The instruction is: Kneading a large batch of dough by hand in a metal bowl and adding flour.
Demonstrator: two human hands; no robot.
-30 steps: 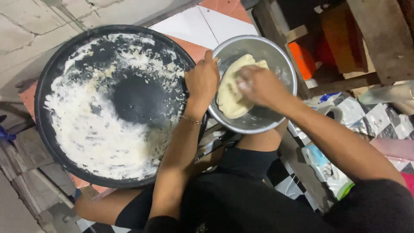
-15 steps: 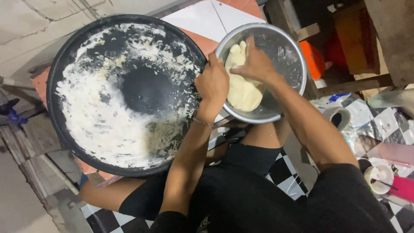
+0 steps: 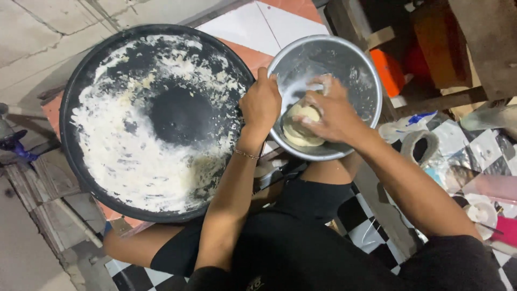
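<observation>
While the left hand (image 3: 262, 102) curls over the near-left rim of the round shiny metal bowl (image 3: 361, 70), fingers closed on that edge and thumb outside, the right hand (image 3: 334, 113) reaches down inside it and presses on the pale, soft lump of dough (image 3: 298, 129) lying at the bottom, toward the side nearest the person. Its fingers are spread and bent over the top of the lump, floury at the tips; whether they actually pinch the dough or only push against it is hard to tell from this angle. A thin bracelet (image 3: 246, 155) circles the left wrist. Just beside the bowl, touching or nearly touching its left edge, sits a wide, round black pan (image 3: 72, 134) smeared across most of its inside with white, crumbly dough residue, its dark centre showing through. Both vessels rest low in front of the seated person, above a floor of black-and-white checked tiles (image 3: 366, 229). To the right lie crumpled plastic wrappers (image 3: 409, 126) and an orange plastic container (image 3: 389, 71)
</observation>
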